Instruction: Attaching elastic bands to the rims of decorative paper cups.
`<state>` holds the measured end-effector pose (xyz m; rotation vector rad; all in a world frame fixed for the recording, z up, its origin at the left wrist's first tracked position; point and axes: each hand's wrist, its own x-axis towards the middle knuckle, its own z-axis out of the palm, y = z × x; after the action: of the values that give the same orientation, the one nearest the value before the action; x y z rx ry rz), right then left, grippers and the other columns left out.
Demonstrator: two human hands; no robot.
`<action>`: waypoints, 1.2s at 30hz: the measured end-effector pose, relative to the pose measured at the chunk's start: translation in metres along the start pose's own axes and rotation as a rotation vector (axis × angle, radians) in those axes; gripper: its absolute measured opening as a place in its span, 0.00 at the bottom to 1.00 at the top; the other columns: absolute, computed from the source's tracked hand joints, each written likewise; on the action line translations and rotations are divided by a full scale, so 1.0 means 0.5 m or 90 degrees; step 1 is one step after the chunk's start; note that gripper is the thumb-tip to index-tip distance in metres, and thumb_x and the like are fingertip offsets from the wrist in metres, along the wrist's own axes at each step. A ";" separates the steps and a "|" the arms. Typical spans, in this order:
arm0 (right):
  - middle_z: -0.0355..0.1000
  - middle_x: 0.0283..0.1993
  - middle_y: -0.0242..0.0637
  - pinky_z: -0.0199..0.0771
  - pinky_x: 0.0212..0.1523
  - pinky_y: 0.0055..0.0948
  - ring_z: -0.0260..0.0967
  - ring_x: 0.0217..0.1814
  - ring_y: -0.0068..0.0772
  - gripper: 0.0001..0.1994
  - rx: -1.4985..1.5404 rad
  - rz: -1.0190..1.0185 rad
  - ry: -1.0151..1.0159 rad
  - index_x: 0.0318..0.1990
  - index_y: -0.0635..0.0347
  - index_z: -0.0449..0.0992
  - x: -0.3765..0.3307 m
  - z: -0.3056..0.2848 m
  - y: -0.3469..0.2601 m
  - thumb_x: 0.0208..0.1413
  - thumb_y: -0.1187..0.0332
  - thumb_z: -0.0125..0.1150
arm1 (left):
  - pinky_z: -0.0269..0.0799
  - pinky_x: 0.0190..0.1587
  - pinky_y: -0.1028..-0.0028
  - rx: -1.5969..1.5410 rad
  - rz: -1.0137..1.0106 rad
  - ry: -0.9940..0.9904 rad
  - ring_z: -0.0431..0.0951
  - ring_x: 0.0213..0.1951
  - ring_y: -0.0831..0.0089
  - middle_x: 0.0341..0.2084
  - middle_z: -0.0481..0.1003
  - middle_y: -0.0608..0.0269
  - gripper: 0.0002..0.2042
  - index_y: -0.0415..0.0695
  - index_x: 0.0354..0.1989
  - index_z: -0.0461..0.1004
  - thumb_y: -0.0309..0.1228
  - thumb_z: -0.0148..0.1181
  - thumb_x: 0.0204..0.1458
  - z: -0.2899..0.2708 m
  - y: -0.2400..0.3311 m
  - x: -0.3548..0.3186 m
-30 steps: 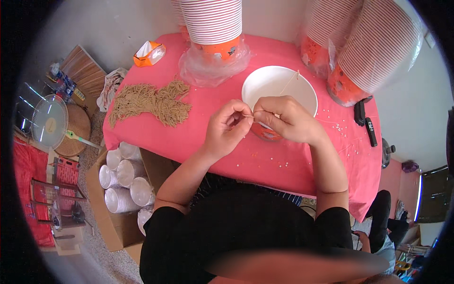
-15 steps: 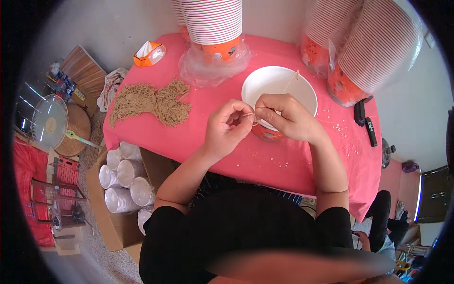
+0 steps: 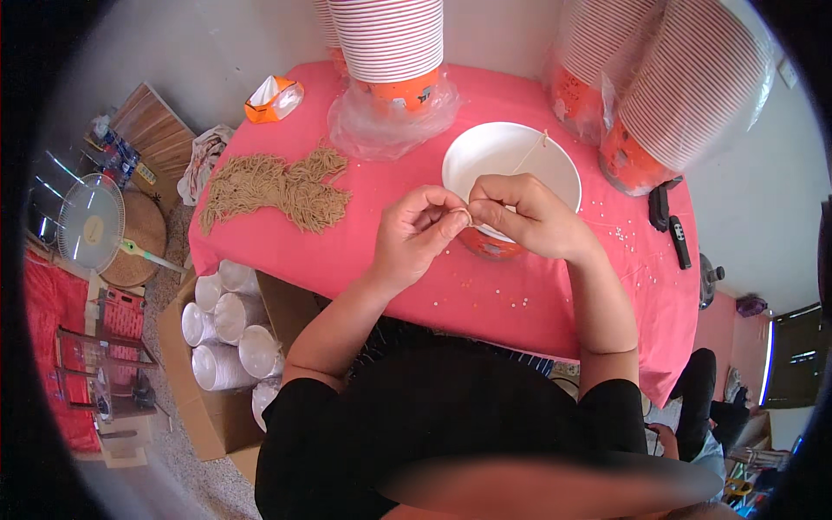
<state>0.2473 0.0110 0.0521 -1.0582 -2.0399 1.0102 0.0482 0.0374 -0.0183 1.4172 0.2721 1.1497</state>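
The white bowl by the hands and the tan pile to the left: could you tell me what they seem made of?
The white bowl looks like matte paper, thin-rimmed like the stacked cups. The tan pile seems to be cut twine or fibre strands, dull and frayed.

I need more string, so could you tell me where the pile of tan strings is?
The pile of tan strings lies on the pink table's left part, left of the white bowl.

We see a table under a pink cloth set against a pale wall. Off its left edge, on the grey speckled floor, stand a white fan and a cardboard box. Daylight falls evenly — off the right edge, the floor looks pale grey.
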 end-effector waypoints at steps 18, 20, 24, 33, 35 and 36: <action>0.69 0.26 0.28 0.64 0.25 0.20 0.63 0.23 0.16 0.05 -0.074 -0.103 0.145 0.35 0.62 0.72 0.001 0.040 -0.016 0.54 0.77 0.63 | 0.55 0.20 0.84 -0.068 -0.120 0.119 0.61 0.19 0.88 0.22 0.68 0.72 0.04 0.41 0.38 0.70 0.27 0.56 0.59 0.008 0.007 0.006; 0.70 0.26 0.29 0.65 0.23 0.20 0.66 0.24 0.16 0.05 -0.070 -0.145 0.153 0.34 0.63 0.72 0.002 0.041 -0.004 0.53 0.80 0.62 | 0.55 0.20 0.84 -0.099 -0.123 0.096 0.61 0.19 0.88 0.22 0.68 0.73 0.04 0.41 0.38 0.70 0.27 0.56 0.59 -0.001 0.002 0.004; 0.74 0.26 0.42 0.73 0.28 0.32 0.76 0.29 0.38 0.07 -0.080 -0.141 0.165 0.35 0.62 0.73 0.002 0.037 -0.011 0.48 0.79 0.62 | 0.54 0.20 0.84 -0.176 -0.153 0.057 0.60 0.19 0.88 0.21 0.66 0.74 0.04 0.42 0.37 0.70 0.28 0.57 0.58 -0.002 0.007 0.002; 0.73 0.27 0.39 0.72 0.28 0.38 0.74 0.28 0.42 0.08 -0.244 -0.300 0.242 0.34 0.60 0.75 0.009 0.043 -0.005 0.44 0.76 0.65 | 0.54 0.21 0.83 -0.267 -0.220 0.079 0.59 0.19 0.87 0.19 0.63 0.76 0.04 0.43 0.36 0.72 0.29 0.57 0.58 -0.001 0.019 0.004; 0.73 0.27 0.39 0.72 0.29 0.39 0.73 0.28 0.43 0.09 -0.333 -0.296 0.258 0.34 0.60 0.75 0.009 0.043 -0.004 0.44 0.74 0.66 | 0.54 0.21 0.83 -0.271 -0.220 0.088 0.59 0.19 0.87 0.19 0.64 0.75 0.04 0.43 0.37 0.73 0.28 0.58 0.58 -0.003 0.018 0.005; 0.73 0.27 0.39 0.72 0.29 0.39 0.73 0.28 0.43 0.09 -0.333 -0.297 0.258 0.34 0.60 0.75 0.009 0.043 -0.004 0.44 0.74 0.66 | 0.54 0.21 0.83 -0.274 -0.221 0.098 0.59 0.19 0.87 0.19 0.65 0.75 0.03 0.42 0.37 0.74 0.28 0.59 0.58 -0.004 0.016 0.005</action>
<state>0.2274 0.0070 0.0433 -0.8698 -2.0962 0.0152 0.0442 0.0384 -0.0107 0.8656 0.3399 0.9587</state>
